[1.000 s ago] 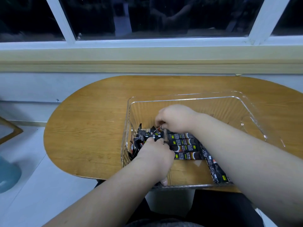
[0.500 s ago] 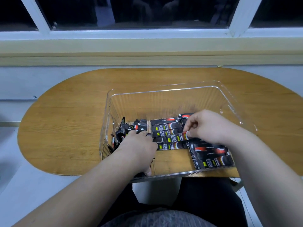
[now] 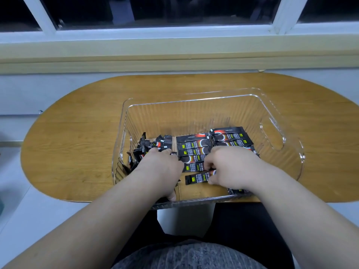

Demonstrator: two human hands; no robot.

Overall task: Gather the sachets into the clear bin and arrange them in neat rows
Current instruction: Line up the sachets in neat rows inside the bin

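Leftmost, inside clear bin (image 3: 194, 117) on table (image 3: 77, 133): jumbled pile (image 3: 149, 146) against left wall. Then left hand (image 3: 161, 171), palm down, fingers bent into pile edge; cannot tell whether gripping anything. Centre: middle row (image 3: 194, 146), laid flat, ranked front to back. Just nearer, lone sachet (image 3: 196, 178), pinched at its right end by right hand (image 3: 231, 167), fingers curled. Rightmost: right row (image 3: 231, 136), flat, just beside middle row.

Clear bin (image 3: 272, 105) set on table (image 3: 77, 142), by near edge. Inside: sachet heap (image 3: 153, 145) at left, middle row (image 3: 194, 146) beside it, right row (image 3: 231, 136) rightmost. Near sachet (image 3: 196, 178) laid before middle row, pinched by right hand (image 3: 231, 166). Left hand (image 3: 161, 171) placed on sachet heap.
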